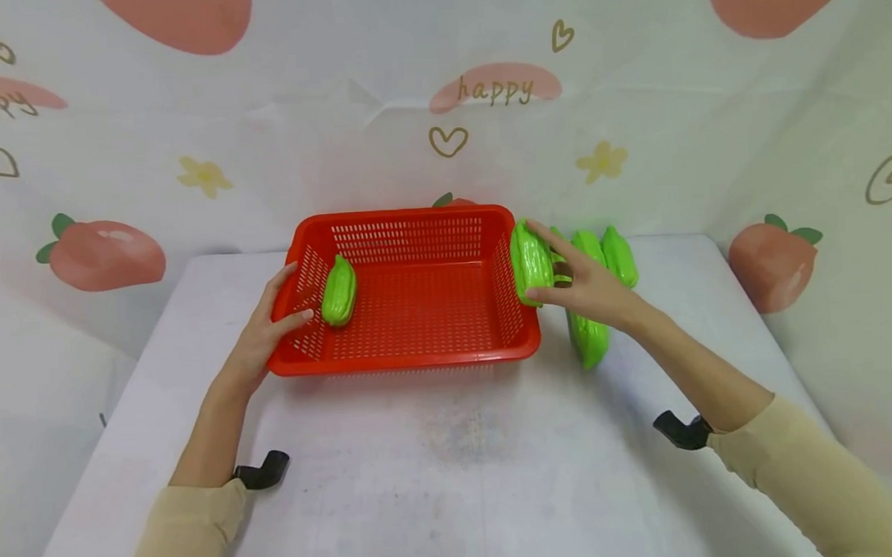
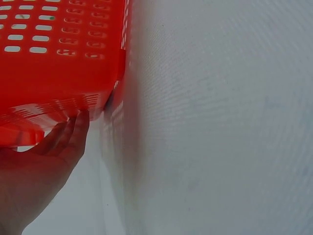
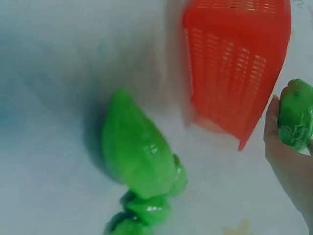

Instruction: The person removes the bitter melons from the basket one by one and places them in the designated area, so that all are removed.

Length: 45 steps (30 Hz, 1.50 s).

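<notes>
A red plastic basket (image 1: 419,363) with slotted walls stands on the white table. My left hand (image 1: 260,338) grips its left side, thumb over the rim and fingers against the outer wall; the left wrist view shows those fingers (image 2: 73,134) under the rim. Inside, toward the left, lies one glossy green bitter melon (image 1: 339,292). My right hand (image 1: 590,286) holds another bitter melon (image 1: 531,263) between thumb and fingers, at the basket's right rim. In the right wrist view this held bitter melon (image 3: 296,115) is above the table, beside the basket wall.
Several more bitter melons lie right of the basket, partly behind my right hand; the nearest one (image 1: 590,339) points toward me, and another (image 1: 619,256) lies at the far end. A patterned cloth (image 1: 382,149) hangs behind the table (image 1: 453,475).
</notes>
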Each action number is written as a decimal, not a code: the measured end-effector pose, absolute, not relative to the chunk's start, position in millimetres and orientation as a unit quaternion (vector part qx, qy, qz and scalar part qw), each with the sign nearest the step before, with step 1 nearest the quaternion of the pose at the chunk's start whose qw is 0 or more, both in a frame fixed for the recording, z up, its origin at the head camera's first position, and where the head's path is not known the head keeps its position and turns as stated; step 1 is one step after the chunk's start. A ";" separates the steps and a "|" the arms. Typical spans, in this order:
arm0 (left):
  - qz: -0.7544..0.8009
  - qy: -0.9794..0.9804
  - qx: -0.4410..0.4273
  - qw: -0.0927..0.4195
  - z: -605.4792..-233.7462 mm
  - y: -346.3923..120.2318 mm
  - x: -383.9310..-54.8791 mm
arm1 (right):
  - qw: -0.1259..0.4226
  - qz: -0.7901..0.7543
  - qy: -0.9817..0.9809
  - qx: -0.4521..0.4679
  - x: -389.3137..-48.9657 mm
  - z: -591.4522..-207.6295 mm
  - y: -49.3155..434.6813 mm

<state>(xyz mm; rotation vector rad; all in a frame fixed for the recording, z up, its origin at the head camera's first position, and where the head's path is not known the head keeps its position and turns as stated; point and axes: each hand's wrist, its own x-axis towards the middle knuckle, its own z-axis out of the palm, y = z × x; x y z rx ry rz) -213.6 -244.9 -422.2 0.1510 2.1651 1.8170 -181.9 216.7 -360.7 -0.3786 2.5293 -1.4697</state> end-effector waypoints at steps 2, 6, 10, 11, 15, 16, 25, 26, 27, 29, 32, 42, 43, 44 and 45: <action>0.632 0.757 0.052 0.154 -422.0 -244.7 -213.2 | 0.096 -0.500 0.852 -0.125 -180.3 -362.1 221.8; 0.632 0.758 0.053 0.151 -422.2 -244.4 -212.8 | 0.091 -0.499 0.853 -0.120 -177.4 -364.9 231.2; 0.634 0.756 0.052 0.152 -422.9 -244.0 -213.0 | 0.080 -0.491 0.861 -0.109 -172.3 -365.5 240.3; 0.633 0.757 0.051 0.152 -423.2 -244.1 -213.2 | 0.078 -0.490 0.862 -0.107 -171.1 -366.0 242.2; 0.627 0.763 0.048 0.150 -422.4 -244.4 -213.8 | 0.074 -0.486 0.865 -0.097 -166.8 -367.3 248.6; 0.626 0.764 0.047 0.149 -422.1 -244.6 -214.1 | 0.073 -0.483 0.868 -0.095 -166.1 -367.6 250.0; 0.630 0.760 0.052 0.154 -421.8 -245.2 -213.8 | 0.057 -0.465 0.880 -0.080 -155.2 -374.0 266.2; 0.628 0.761 0.053 0.153 -421.9 -245.0 -213.3 | 0.056 -0.466 0.879 -0.081 -153.8 -375.3 268.1; 0.627 0.762 0.053 0.153 -422.4 -245.2 -213.2 | 0.056 -0.466 0.879 -0.083 -152.6 -376.6 270.0; 0.626 0.763 0.054 0.153 -423.3 -245.2 -213.1 | 0.056 -0.461 0.881 -0.086 -149.8 -379.3 273.8; 0.626 0.763 0.058 0.151 -424.0 -245.6 -213.4 | 0.053 -0.460 0.882 -0.092 -145.8 -383.6 279.3; 0.637 0.753 0.060 0.153 -423.1 -244.5 -212.8 | 0.036 -0.456 0.884 -0.089 -132.4 -392.2 299.1; 0.638 0.753 0.060 0.153 -423.2 -244.8 -212.9 | 0.038 -0.454 0.886 -0.088 -131.5 -392.7 300.8; 0.639 0.752 0.059 0.153 -423.1 -244.7 -212.8 | 0.039 -0.452 0.887 -0.087 -130.6 -393.1 302.3; 0.640 0.751 0.059 0.152 -423.2 -244.9 -212.9 | 0.041 -0.449 0.889 -0.085 -129.9 -393.6 303.8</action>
